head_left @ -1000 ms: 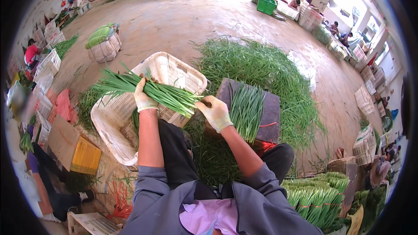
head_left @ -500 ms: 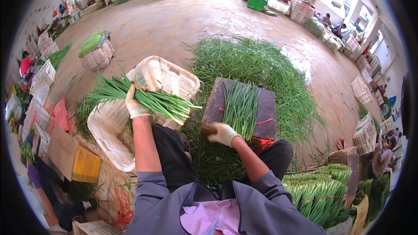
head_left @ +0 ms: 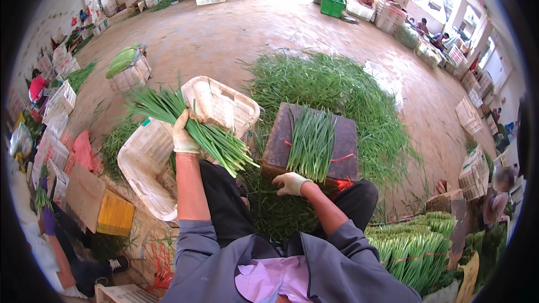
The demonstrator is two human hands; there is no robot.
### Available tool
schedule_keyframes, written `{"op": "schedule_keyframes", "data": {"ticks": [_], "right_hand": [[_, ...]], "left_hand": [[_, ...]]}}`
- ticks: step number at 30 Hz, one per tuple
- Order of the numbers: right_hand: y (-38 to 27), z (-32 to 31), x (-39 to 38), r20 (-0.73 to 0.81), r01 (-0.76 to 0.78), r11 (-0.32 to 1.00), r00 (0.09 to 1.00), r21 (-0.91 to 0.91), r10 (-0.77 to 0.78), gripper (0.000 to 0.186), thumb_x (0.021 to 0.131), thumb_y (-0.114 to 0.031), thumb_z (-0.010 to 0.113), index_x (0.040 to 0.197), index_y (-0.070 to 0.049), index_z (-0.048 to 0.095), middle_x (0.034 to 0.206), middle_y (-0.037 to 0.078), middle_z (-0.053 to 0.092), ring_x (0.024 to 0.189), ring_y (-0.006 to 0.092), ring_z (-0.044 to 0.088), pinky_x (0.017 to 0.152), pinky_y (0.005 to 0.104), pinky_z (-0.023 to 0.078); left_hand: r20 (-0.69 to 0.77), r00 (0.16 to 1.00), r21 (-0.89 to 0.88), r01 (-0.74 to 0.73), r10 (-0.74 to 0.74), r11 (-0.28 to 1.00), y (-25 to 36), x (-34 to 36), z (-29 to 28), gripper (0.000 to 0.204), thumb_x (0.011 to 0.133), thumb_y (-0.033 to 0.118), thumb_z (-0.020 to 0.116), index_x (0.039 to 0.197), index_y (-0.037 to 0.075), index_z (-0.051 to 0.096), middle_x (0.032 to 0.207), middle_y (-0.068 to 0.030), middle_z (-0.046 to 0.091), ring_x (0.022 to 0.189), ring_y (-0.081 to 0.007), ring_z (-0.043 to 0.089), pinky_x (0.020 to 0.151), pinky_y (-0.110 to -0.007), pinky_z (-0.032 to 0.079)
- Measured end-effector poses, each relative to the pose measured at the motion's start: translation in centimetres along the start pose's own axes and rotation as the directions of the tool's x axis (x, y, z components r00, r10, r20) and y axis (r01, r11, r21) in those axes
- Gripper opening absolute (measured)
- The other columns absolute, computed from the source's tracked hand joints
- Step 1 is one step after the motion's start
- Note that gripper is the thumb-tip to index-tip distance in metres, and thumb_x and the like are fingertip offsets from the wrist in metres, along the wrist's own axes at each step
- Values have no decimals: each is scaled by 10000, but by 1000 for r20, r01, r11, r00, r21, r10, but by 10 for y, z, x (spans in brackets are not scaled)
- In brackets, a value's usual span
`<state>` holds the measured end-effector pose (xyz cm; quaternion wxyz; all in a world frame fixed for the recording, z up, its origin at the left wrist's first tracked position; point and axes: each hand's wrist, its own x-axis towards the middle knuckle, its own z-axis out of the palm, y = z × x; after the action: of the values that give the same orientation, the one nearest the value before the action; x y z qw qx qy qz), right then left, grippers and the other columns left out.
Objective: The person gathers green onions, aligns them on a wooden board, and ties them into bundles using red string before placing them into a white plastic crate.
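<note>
My gloved left hand (head_left: 184, 133) grips a bundle of long green chives (head_left: 191, 126) and holds it out over a white plastic crate (head_left: 151, 163) on my left. My gloved right hand (head_left: 289, 183) rests at the near edge of a dark wooden block (head_left: 281, 140), its fingers curled at the stem ends of a smaller bunch of chives (head_left: 312, 141) that lies across the block over a red tie string (head_left: 340, 158). Whether that hand holds anything I cannot see. A big loose heap of chives (head_left: 337, 87) spreads on the floor behind the block.
Tied chive bundles (head_left: 412, 247) are stacked at my lower right. A yellow cardboard box (head_left: 115, 213) and pink bags (head_left: 78, 151) lie at the left. A basket of greens (head_left: 130, 70), white and green crates and other seated people line the hall's edges.
My left hand has carried the chive bundle leftward over the white crate. My right hand let go of it and dropped to the near edge of the wooden block.
</note>
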<state>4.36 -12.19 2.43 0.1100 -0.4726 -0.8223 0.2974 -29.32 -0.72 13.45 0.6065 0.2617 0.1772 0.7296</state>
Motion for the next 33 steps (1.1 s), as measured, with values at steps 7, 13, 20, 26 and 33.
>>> {"op": "schedule_keyframes", "data": {"ticks": [7,13,20,26,33], "right_hand": [[-120,-76,45,-492,314,945,811,-90,-316,385,854,-137,648,1235,-134,599,1215,126,603,975,319,655,814,404,548],[-85,-53,68,-133,371,892,901,-259,-413,257,856,-174,648,1107,-118,645,1013,115,669,913,316,657,793,407,539],[-34,-11,-3,239,132,972,967,-195,-83,415,788,-276,731,1149,-84,666,1063,184,686,989,368,655,875,453,512],[-118,-63,20,-513,328,942,799,-66,-314,210,868,-210,665,1055,-114,675,939,99,666,869,303,663,723,378,541],[-152,-57,52,-397,243,905,836,-350,-378,193,862,-180,611,1046,-128,639,889,106,567,802,290,643,661,392,530]], "left_hand": [[81,988,4,130,-129,992,-2,-13,21,385,897,163,648,1227,16,515,764,-42,571,712,-231,569,720,-387,499],[119,974,49,187,-191,981,-6,-6,10,378,901,166,644,1214,4,507,752,-45,567,670,-227,550,701,-396,495],[54,991,46,121,-124,992,0,-1,-3,338,931,167,607,1217,22,497,767,-47,577,729,-236,602,682,-407,541],[51,978,-18,204,-203,979,-9,0,9,336,913,137,622,1222,44,529,828,-51,623,758,-236,615,737,-407,542],[55,962,-79,272,-268,959,-21,4,16,331,867,76,635,1187,49,550,835,-82,629,781,-265,617,750,-417,537]]}}
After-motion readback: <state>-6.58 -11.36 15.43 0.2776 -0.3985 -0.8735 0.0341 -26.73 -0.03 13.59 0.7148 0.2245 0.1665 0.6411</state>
